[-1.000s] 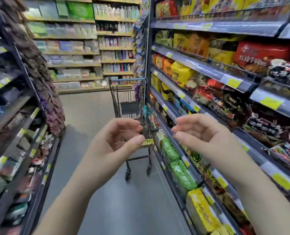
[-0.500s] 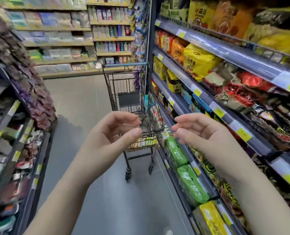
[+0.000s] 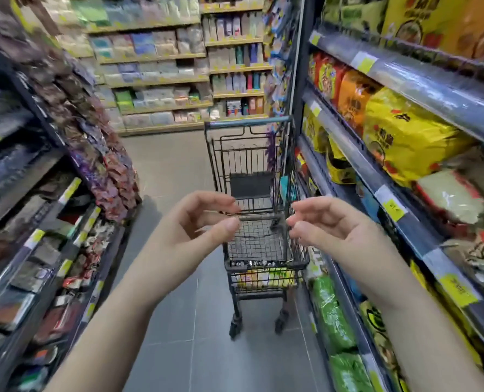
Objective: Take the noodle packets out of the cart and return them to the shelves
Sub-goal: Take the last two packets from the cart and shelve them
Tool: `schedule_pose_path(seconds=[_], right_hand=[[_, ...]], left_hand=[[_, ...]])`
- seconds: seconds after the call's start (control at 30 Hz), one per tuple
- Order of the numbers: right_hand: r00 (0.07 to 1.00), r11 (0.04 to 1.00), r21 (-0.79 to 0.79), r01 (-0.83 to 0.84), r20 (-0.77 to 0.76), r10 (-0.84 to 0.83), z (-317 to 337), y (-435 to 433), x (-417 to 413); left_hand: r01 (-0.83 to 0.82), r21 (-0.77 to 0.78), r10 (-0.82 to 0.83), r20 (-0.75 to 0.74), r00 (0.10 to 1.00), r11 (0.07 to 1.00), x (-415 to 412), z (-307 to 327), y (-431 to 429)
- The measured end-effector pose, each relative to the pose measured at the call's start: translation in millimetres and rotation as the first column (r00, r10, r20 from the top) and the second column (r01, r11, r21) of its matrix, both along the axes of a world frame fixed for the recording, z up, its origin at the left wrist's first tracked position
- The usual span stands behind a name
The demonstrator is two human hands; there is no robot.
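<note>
Wire mesh forms the black cart (image 3: 266, 263), which stands in the aisle just beside the right shelves (image 3: 421, 80). Glossy yellow packets (image 3: 263, 278) lie in its lower tray, blurred and half hidden behind bars. Nearer, the left hand (image 3: 195, 233) and right hand (image 3: 331, 233) hover apart, fingers loosely curled, holding nothing.

Noodle packets (image 3: 263, 277) low in cart (image 3: 246, 123)

The cart (image 3: 263, 267) is black with a teal handle (image 3: 246, 122) — noodle packets (image 3: 405, 137) yellow and green, shelves (image 3: 433, 89) grey.
</note>
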State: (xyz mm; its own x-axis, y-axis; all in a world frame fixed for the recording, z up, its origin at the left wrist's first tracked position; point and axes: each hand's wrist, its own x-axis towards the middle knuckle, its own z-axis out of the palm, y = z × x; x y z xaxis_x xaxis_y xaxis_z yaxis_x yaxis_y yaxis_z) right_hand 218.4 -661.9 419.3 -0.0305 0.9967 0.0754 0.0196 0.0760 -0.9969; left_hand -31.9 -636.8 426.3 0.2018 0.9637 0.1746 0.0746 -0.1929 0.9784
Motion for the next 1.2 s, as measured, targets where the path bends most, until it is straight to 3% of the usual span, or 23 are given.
schedule_pose_path(seconds=[0.23, 0.43, 0.87, 1.2], right_hand=[[0.994, 0.991, -0.076, -0.107, -0.002, 0.107, -22, 82, 6], [0.995, 0.989, -0.117, -0.094, 0.033, 0.098, -30, 146, -3], [0.984, 0.985, -0.169, 0.04, 0.177, -0.01, -41, 285, -46], [0.984, 0.95, -0.303, 0.072, 0.176, -0.018, -96, 323, -36]], left_hand=[[-0.084, -0.083, 0.084, -0.004, 0.996, 0.993, 1, -19, 61], [-0.076, -0.117, 0.077, 0.001, 0.997, 0.99, -10, -40, 132], [0.077, -0.237, -0.071, 0.034, 0.997, 0.968, -80, -87, 312], [0.154, -0.404, -0.164, 0.009, 0.986, 0.902, -60, -140, 357]])
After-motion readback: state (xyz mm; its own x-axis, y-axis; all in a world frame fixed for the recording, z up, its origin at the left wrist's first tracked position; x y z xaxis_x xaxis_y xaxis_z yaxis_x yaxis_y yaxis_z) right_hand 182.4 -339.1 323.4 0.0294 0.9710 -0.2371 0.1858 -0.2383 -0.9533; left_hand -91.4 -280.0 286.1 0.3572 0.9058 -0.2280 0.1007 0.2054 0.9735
